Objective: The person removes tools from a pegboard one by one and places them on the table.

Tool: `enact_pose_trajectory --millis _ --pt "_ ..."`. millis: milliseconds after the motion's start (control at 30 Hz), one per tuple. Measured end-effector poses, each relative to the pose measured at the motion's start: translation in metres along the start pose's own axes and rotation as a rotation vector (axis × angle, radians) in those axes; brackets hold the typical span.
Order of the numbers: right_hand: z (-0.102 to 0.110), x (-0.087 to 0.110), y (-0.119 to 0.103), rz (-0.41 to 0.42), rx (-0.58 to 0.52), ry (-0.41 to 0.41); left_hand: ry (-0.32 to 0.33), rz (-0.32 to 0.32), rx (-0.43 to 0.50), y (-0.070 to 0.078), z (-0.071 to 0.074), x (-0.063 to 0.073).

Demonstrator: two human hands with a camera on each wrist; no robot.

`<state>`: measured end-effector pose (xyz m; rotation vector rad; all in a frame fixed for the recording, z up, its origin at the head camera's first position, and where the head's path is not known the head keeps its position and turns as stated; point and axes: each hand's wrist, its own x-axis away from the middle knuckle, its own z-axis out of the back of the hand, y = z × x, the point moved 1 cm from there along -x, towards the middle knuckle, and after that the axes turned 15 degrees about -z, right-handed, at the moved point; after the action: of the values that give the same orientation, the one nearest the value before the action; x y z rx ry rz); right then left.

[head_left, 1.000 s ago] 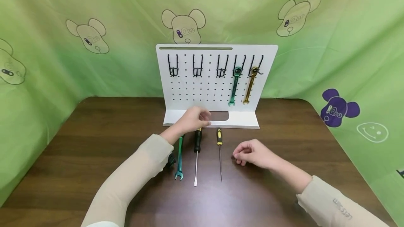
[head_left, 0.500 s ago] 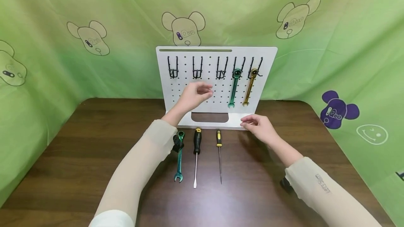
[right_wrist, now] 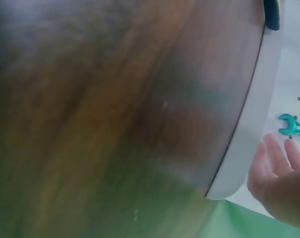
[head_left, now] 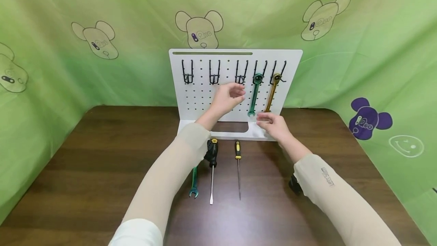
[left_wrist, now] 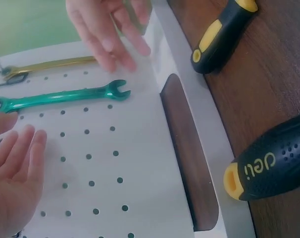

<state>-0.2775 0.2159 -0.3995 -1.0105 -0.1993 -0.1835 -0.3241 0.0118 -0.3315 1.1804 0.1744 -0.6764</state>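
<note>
My left hand is in front of the white pegboard, just left of a green wrench, with fingers loosely bent and nothing in them. The wrench hangs by its ring end from a black hook. Beside it on the right hangs a gold wrench. My right hand is near the lower ends of both wrenches, fingers relaxed and holding nothing. In the right wrist view the green wrench's open jaw end shows right by the right fingers.
On the table lie a second green wrench, partly hidden by the left sleeve, a large black-and-yellow screwdriver and a slimmer screwdriver. Three hooks on the board's left carry nothing, among them the left one. A green printed cloth surrounds the table.
Both hands have risen from near the table to the board. The left hand has moved up and right toward the hanging green wrench; the right hand has moved up to the wrenches' lower ends.
</note>
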Motion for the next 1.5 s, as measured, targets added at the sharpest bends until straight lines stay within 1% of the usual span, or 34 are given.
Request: enact_pose_trajectory --millis 100,267,433,533,733,833,900,1067,1267,1500 --pt "0.001 -0.005 0.002 -0.014 -0.022 0.003 0.017 -0.014 -0.004 0.001 -0.005 -0.003" --pt "-0.001 -0.012 0.004 0.022 -0.044 0.015 0.042 -0.01 0.002 -0.001 -0.01 -0.006" --pt "-0.005 -0.014 0.002 0.069 -0.067 -0.034 0.052 -0.023 0.01 -0.002 -0.017 -0.008" --pt "-0.006 -0.012 0.0 0.068 -0.071 -0.065 0.047 -0.027 0.014 -0.002 -0.021 -0.009" --pt "-0.007 -0.011 -0.003 0.046 -0.102 -0.105 0.071 -0.009 0.021 0.0 -0.023 -0.01" --pt "-0.008 -0.011 -0.002 0.048 -0.1 -0.122 0.071 -0.002 0.031 0.001 -0.024 -0.01" --pt "-0.008 -0.011 -0.001 0.05 -0.083 -0.118 0.067 0.003 0.041 0.001 -0.025 -0.011" --pt "-0.008 -0.007 0.0 0.04 -0.052 -0.075 0.058 0.012 0.041 0.002 -0.029 -0.013" --pt "-0.008 0.001 -0.002 0.063 -0.066 -0.051 0.049 0.023 0.045 0.006 -0.033 -0.015" --pt "-0.011 0.016 -0.006 0.075 -0.097 -0.063 0.055 0.021 0.039 0.009 -0.033 -0.015"
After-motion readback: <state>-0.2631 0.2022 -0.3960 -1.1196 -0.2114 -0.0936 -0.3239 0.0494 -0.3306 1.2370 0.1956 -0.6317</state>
